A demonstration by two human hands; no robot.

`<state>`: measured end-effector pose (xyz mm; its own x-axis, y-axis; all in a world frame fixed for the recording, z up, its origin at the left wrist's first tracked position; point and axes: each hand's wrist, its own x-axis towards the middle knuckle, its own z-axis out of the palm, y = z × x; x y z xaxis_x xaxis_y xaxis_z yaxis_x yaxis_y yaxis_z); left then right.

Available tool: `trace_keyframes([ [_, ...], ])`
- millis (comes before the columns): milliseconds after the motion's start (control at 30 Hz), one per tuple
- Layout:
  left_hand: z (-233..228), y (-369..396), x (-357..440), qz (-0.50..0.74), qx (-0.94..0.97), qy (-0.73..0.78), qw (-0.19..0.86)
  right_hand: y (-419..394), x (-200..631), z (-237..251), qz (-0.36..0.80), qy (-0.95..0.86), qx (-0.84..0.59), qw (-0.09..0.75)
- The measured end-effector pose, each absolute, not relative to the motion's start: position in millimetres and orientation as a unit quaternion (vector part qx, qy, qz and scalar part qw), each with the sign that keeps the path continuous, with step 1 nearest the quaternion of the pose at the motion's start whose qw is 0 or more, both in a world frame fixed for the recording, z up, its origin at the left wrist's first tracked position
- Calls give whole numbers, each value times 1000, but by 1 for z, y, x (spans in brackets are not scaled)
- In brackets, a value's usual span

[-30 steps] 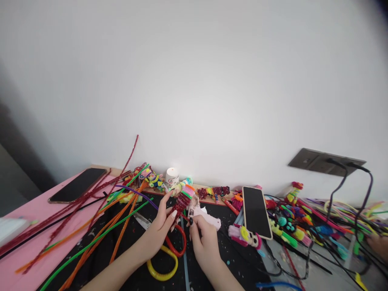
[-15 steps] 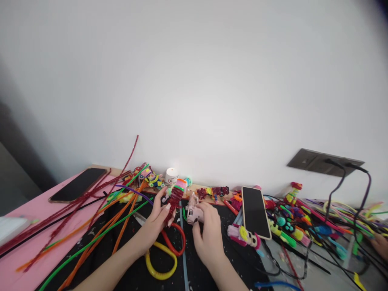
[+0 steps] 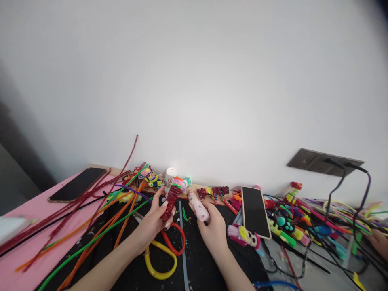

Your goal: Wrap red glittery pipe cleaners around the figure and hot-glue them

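My left hand (image 3: 156,218) is closed around a pipe-cleaner figure (image 3: 173,196). Its body is wound in sparkly dark red, with orange, pink and green bands at the upper end. In my right hand (image 3: 214,230) is a pale pink glue gun (image 3: 198,207), its narrow end tilted up and left, close to the figure but apart from it. Scissors with one red and one yellow handle (image 3: 162,276) lie on the black mat (image 3: 200,275) below my left hand. Behind the figure stands a small white cup (image 3: 171,173).
Long loose pipe cleaners (image 3: 91,236) spread over the left side. A dark phone (image 3: 78,185) lies on the pink surface; another phone (image 3: 256,212) leans at right beside a pipe-cleaner doll (image 3: 244,235). Cables run from the wall socket (image 3: 315,159). Another person's hand (image 3: 380,244) shows at the right edge.
The glue gun has turned in my right hand, its rear end now facing me. The red figure has tilted, its banded end leaning right.
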<state>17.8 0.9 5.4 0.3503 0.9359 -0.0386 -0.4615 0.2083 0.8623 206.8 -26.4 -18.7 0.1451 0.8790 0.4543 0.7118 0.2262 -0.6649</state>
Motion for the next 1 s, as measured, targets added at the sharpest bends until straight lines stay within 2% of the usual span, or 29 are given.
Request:
trace_keyframes([
  [100, 0, 4, 18, 480, 428, 314, 699, -28, 202, -14, 210, -638, -550, 496],
  [233, -9, 9, 16, 475, 435, 315, 697, -31, 195, -14, 283, -636, -512, 503],
  [1000, -9, 8, 17, 470, 436, 310, 702, -31, 191, -23, 283, -646, -522, 479],
])
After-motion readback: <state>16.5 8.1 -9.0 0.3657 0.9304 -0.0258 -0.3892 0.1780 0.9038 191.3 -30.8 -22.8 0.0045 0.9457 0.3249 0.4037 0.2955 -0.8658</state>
